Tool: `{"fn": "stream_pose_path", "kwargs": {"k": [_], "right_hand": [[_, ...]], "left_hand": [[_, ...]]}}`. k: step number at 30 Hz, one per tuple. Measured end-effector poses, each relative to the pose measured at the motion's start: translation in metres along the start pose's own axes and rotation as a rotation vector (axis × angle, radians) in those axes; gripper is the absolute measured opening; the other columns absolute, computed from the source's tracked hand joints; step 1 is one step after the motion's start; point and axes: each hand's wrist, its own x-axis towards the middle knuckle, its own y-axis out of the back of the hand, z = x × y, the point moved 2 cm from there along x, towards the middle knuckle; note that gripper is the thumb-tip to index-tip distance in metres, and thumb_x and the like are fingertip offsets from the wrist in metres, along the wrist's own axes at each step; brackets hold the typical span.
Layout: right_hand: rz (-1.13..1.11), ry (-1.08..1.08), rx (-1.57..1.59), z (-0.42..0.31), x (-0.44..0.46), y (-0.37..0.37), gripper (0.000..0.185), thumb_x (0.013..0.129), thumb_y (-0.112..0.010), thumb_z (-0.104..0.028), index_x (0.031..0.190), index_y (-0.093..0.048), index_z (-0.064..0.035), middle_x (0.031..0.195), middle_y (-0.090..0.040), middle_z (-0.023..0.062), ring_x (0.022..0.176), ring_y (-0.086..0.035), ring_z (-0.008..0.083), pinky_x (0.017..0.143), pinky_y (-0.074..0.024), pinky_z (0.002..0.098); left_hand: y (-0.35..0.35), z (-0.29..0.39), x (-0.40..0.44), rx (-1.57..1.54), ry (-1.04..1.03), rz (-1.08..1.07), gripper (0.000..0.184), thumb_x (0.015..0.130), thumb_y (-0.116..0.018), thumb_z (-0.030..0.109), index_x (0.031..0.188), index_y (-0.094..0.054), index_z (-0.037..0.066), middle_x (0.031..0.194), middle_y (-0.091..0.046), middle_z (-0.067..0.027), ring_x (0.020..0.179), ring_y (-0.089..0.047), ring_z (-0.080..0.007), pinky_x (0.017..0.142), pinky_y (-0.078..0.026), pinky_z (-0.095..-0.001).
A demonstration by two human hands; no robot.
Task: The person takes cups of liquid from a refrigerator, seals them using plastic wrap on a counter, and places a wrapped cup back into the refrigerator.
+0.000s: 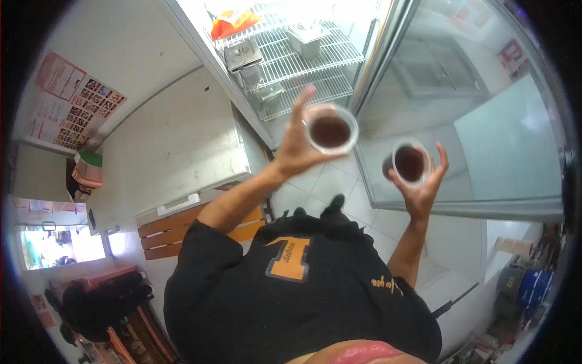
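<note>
My left hand (295, 145) grips a clear round cup of dark liquid (330, 131) by its side, with the thumb and fingers around it. To the right, my right hand (421, 191) holds a second clear cup of dark liquid (410, 163) from below and the sides. Both cups are apart from each other, in front of an open, lit fridge with wire shelves (303, 76). On the shelves are a lidded metal container (243, 53), another metal container (306, 42) and an orange bag (234, 24).
The glass fridge door (418, 91) stands open at the right. A large white chest-like unit (176, 139) is at the left, with wooden slats (173, 233) beside it. Tiled floor (315, 182) shows below the cups. Dark bags (100, 303) lie at lower left.
</note>
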Motion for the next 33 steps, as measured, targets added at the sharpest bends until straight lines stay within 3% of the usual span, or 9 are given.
{"fn": "stream_pose_path", "kwargs": {"k": [10, 16, 17, 21, 23, 25, 26, 31, 33], "right_hand": [[0.29, -0.313, -0.038, 0.019, -0.251, 0.181, 0.116, 0.056, -0.09, -0.002, 0.147, -0.019, -0.0082, 0.126, -0.053, 0.0159, 0.119, -0.053, 0.0279, 0.106, -0.0427, 0.0402], [0.331, -0.374, -0.206, 0.033, -0.347, 0.324, 0.113, 0.06, -0.089, -0.005, 0.149, -0.02, -0.0088, 0.127, -0.053, 0.015, 0.119, -0.054, 0.0276, 0.106, -0.0415, 0.0395], [0.364, -0.38, -0.196, 0.037, -0.359, 0.347, 0.11, 0.06, -0.089, -0.004, 0.147, -0.023, -0.0081, 0.128, -0.051, 0.0151, 0.119, -0.054, 0.0272, 0.105, -0.0424, 0.0393], [0.454, -0.414, -0.3, 0.064, -0.389, 0.434, 0.094, 0.058, -0.089, -0.004, 0.138, -0.04, -0.0052, 0.136, -0.043, 0.0147, 0.118, -0.054, 0.0263, 0.102, -0.0456, 0.0375], [0.494, -0.46, -0.333, 0.085, -0.394, 0.479, 0.082, 0.058, -0.09, -0.007, 0.129, -0.05, -0.0035, 0.141, -0.037, 0.0133, 0.117, -0.055, 0.026, 0.1, -0.047, 0.0363], [0.513, -0.437, -0.401, 0.119, -0.394, 0.524, 0.072, 0.059, -0.09, -0.011, 0.122, -0.057, -0.0026, 0.144, -0.033, 0.0123, 0.116, -0.056, 0.0255, 0.098, -0.0484, 0.0355], [0.502, -0.401, -0.5, 0.133, -0.388, 0.545, 0.069, 0.06, -0.09, -0.012, 0.12, -0.058, -0.0025, 0.145, -0.032, 0.0124, 0.115, -0.057, 0.025, 0.096, -0.0491, 0.0352], [0.618, -0.346, -0.205, 0.209, -0.337, 0.643, 0.096, 0.06, -0.092, -0.014, 0.139, -0.037, -0.0054, 0.124, -0.057, 0.0139, 0.108, -0.062, 0.0223, 0.094, -0.0495, 0.0347], [0.622, -0.352, -0.316, 0.246, -0.31, 0.68, 0.102, 0.061, -0.092, -0.015, 0.142, -0.03, -0.0055, 0.118, -0.06, 0.014, 0.108, -0.062, 0.0223, 0.094, -0.0491, 0.0346]], "left_hand": [[-0.206, 0.066, -0.153, -0.379, 0.218, -0.566, 0.116, 0.06, -0.093, 0.022, 0.148, -0.018, 0.007, 0.121, -0.061, -0.0139, 0.115, -0.059, -0.0254, 0.103, -0.045, -0.0376], [-0.389, 0.123, -0.183, -0.519, 0.188, -0.619, 0.116, 0.061, -0.092, 0.02, 0.147, -0.017, 0.006, 0.121, -0.061, -0.0143, 0.113, -0.061, -0.0263, 0.102, -0.045, -0.0375], [-0.421, 0.132, -0.185, -0.61, 0.277, -0.631, 0.108, 0.06, -0.093, 0.026, 0.144, -0.028, 0.006, 0.13, -0.055, -0.0168, 0.121, -0.055, -0.0286, 0.104, -0.044, -0.0388], [-0.552, 0.152, -0.178, -0.516, 0.172, -0.598, 0.084, 0.058, -0.092, 0.04, 0.124, -0.055, 0.004, 0.146, -0.036, -0.0195, 0.137, -0.035, -0.0342, 0.11, -0.035, -0.0438], [-0.624, 0.142, -0.169, -0.312, -0.006, -0.591, 0.087, 0.057, -0.094, 0.035, 0.126, -0.053, 0.003, 0.14, -0.043, -0.0158, 0.13, -0.045, -0.0307, 0.106, -0.041, -0.0419], [-0.676, 0.155, -0.147, -0.535, 0.223, -0.584, 0.093, 0.057, -0.095, 0.025, 0.132, -0.045, 0.003, 0.133, -0.049, -0.0145, 0.118, -0.056, -0.0269, 0.1, -0.047, -0.0378], [-0.713, 0.145, -0.138, -0.54, 0.164, -0.556, 0.1, 0.057, -0.094, 0.023, 0.137, -0.037, 0.004, 0.124, -0.055, -0.0133, 0.114, -0.058, -0.025, 0.097, -0.048, -0.0357], [-0.866, 0.124, -0.08, -0.504, 0.056, -0.494, 0.104, 0.06, -0.093, 0.019, 0.142, -0.03, 0.004, 0.12, -0.058, -0.0135, 0.108, -0.061, -0.0235, 0.093, -0.051, -0.0335], [-0.933, 0.108, -0.052, -0.49, 0.025, -0.44, 0.102, 0.06, -0.092, 0.018, 0.141, -0.031, 0.003, 0.123, -0.056, -0.0146, 0.109, -0.06, -0.024, 0.093, -0.051, -0.0341]]}}
